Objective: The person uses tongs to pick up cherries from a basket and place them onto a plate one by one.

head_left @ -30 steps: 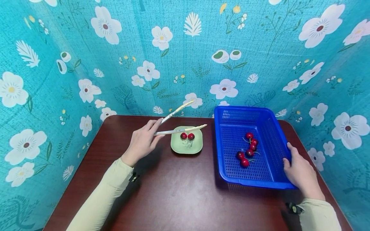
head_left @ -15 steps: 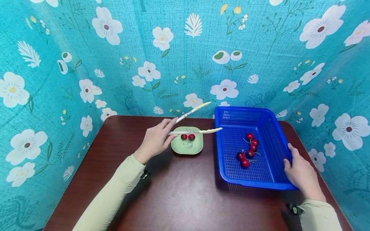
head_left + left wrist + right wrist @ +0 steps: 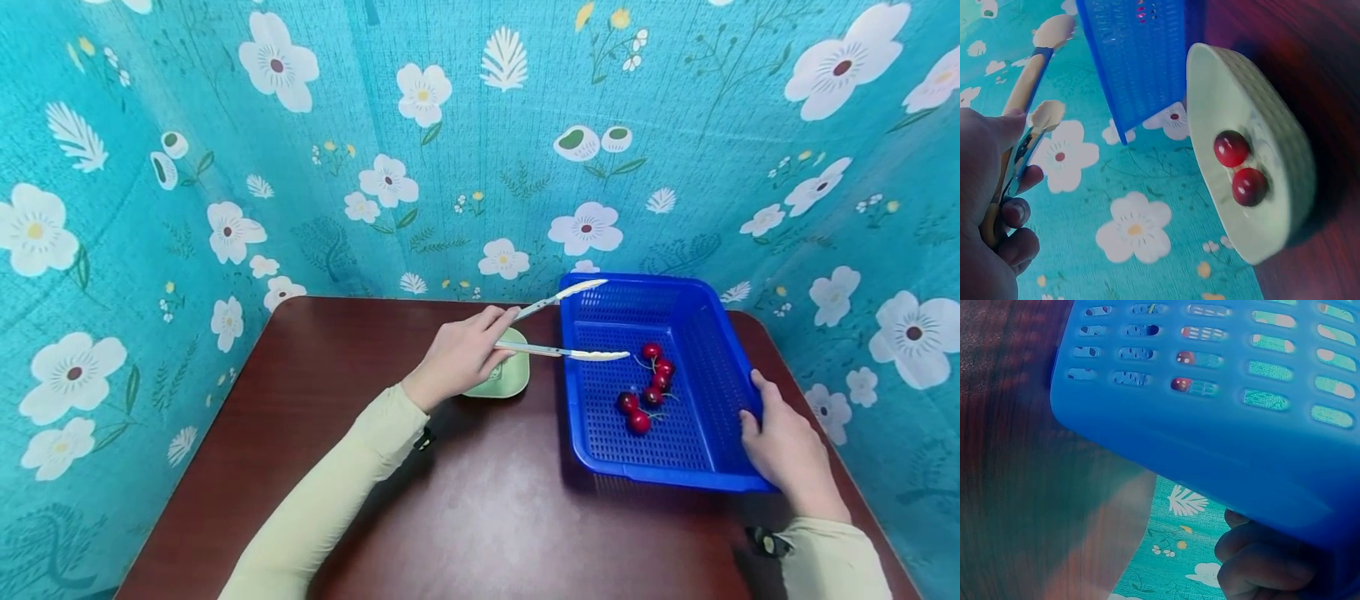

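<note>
My left hand (image 3: pixel 461 357) holds a pair of metal tongs (image 3: pixel 555 351) with cream-coloured tips, their arms spread apart and nothing between them. The tips reach over the left part of a blue perforated plastic basket (image 3: pixel 667 476). Inside it lie several dark red cherries (image 3: pixel 639 422) with stems, right of the tongs. My right hand (image 3: pixel 789 454) grips the basket's right rim; in the right wrist view its fingers (image 3: pixel 1260 569) curl below the edge. Under my left hand sits a small green dish (image 3: pixel 514 383). Two cherries (image 3: pixel 1232 149) in it show in the left wrist view, hidden from the head view.
A dark brown wooden table (image 3: pixel 480 508) carries the dish and the basket, which stands at its right side. A turquoise flowered cloth (image 3: pixel 450 208) hangs close behind the table and on both sides.
My left hand has moved right with the spread tongs, from beside the dish to over it, bringing the tips over the basket. The right hand and the basket have stayed put.
</note>
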### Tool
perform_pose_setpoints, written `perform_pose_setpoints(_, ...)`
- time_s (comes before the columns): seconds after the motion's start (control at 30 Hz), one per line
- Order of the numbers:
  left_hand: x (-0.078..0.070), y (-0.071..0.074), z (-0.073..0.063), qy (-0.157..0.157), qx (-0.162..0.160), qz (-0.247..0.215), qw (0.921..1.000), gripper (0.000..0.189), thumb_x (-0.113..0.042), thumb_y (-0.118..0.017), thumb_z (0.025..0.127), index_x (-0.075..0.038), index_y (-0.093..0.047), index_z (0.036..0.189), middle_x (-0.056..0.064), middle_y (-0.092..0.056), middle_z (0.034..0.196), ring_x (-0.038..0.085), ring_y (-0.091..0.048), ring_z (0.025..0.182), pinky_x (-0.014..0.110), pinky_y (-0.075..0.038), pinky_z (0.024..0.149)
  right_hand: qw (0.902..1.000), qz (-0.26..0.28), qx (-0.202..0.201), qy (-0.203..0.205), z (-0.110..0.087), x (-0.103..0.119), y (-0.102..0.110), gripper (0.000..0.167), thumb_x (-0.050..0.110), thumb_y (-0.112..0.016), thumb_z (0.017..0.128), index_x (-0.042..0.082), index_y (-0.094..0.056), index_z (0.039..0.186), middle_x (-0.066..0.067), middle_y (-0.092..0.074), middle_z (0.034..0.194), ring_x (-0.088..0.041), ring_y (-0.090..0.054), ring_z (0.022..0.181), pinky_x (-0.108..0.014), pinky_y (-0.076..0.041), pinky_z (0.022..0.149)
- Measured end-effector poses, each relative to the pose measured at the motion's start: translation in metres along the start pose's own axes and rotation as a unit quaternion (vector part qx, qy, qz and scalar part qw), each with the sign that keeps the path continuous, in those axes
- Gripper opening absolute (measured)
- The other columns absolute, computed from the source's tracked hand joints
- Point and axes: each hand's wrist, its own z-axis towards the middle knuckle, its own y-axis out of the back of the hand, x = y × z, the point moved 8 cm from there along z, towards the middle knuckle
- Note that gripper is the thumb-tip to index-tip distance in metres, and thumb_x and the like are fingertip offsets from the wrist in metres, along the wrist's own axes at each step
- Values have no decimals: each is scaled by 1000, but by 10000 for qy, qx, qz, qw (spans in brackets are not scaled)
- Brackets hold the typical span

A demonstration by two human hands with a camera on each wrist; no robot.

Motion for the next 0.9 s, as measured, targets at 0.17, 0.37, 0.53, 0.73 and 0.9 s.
perform_pose_setpoints(0.17, -14, -15, 18, -139, 366, 106, 9992, 56, -43, -63, 102, -14, -55, 148, 1, -64, 124, 12, -67, 86, 29, -54, 59, 10000, -5, -1, 11, 1, -1, 0, 76, 10, -53, 104, 1, -8, 165, -48, -39, 143, -70, -48, 114, -79, -42, 86)
perform_pose_setpoints(0.37, -30, -31, 36, -327, 646, 150, 9973, 49, -42, -60, 104, -15, -55, 145, 0, -63, 116, 12, -65, 81, 29, -50, 56, 10000, -6, -10, 20, 0, -1, -2, 76, 9, -54, 103, 0, -10, 164, -48, -40, 142, -69, -49, 114, -78, -42, 85)
perform_pose_setpoints(0.53, -37, -44, 49, -324, 839, 310, 9955, 48, -45, -57, 105, -17, -56, 144, 0, -62, 112, 12, -64, 81, 31, -51, 56, 10000, -24, -64, 37, 0, 0, -1, 75, 8, -53, 103, 0, -11, 164, -48, -40, 142, -70, -48, 115, -79, -41, 87)
perform_pose_setpoints(0.73, -41, -58, 63, -243, 1177, 544, 9913, 51, -46, -55, 105, -16, -55, 147, 2, -63, 133, 12, -69, 110, 30, -59, 73, 9999, -40, -114, 96, 0, 2, 0, 74, 9, -54, 102, -1, -13, 164, -48, -41, 141, -70, -48, 115, -79, -41, 87)
perform_pose_setpoints(0.9, -44, -70, 76, -264, 1361, 674, 9881, 51, -45, -54, 106, -17, -55, 149, 3, -62, 141, 15, -66, 122, 30, -59, 88, 9999, -32, -117, 70, 1, 2, 2, 74, 9, -54, 103, 0, -12, 164, -48, -41, 141, -70, -48, 115, -79, -41, 87)
